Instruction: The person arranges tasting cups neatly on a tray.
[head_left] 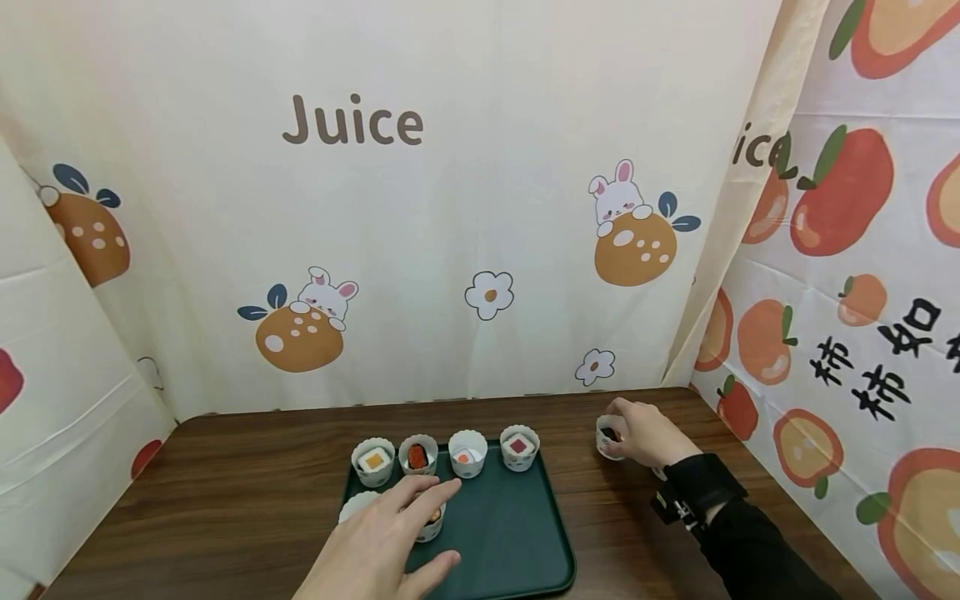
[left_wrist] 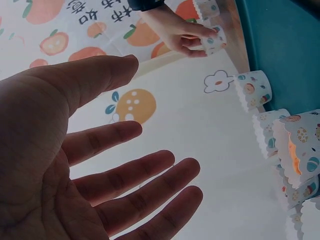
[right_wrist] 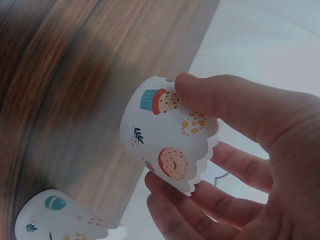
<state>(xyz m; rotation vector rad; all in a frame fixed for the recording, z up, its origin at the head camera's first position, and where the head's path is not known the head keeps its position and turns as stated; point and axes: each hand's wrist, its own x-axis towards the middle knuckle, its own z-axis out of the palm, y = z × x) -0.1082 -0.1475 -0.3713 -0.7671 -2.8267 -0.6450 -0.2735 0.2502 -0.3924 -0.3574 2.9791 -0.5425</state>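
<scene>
At the right of the table, my right hand (head_left: 648, 435) pinches a white paper baking cup (right_wrist: 167, 135) between thumb and fingers. Its scalloped rim and printed cupcakes and doughnuts show in the right wrist view, and something dark sits inside it in the head view. My left hand (head_left: 382, 542), fingers spread, hovers over the left part of a dark green tray (head_left: 502, 542) and holds nothing. Several similar cups stand along the tray's back, including one with a red-orange piece (head_left: 417, 457). Nearer cups, one of them the cup (head_left: 431, 531) by the left fingers, are partly hidden.
Another paper cup (right_wrist: 57, 220) stands on the table near the right hand, mostly hidden in the head view. The brown wooden table (head_left: 247, 483) ends at a printed back curtain (head_left: 420, 350). A fruit-patterned curtain (head_left: 825, 400) borders the right side.
</scene>
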